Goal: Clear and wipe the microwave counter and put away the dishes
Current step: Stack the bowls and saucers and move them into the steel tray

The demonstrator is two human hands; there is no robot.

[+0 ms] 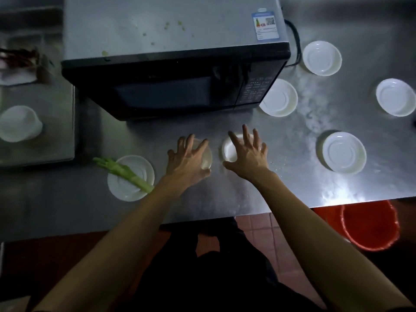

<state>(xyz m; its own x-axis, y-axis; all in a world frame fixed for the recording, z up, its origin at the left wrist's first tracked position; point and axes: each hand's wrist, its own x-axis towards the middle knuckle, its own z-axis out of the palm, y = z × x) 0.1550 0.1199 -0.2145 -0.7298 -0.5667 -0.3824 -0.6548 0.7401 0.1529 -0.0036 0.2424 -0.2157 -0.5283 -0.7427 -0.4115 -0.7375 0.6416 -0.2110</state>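
- Both hands reach over the steel table (292,194) just in front of the microwave (175,86), likely to gather two small dishes at once.
- The left hand (189,158) has spread, curved fingers over one small white dish (207,159); its grip is apart, not closed.
- The right hand (246,157) is likewise splayed above a second dish (228,150).
- More saucers lie scattered; one (130,177) carries a green stalk (123,173).
- The sticker (265,25) on the microwave's top is too blurred to read.
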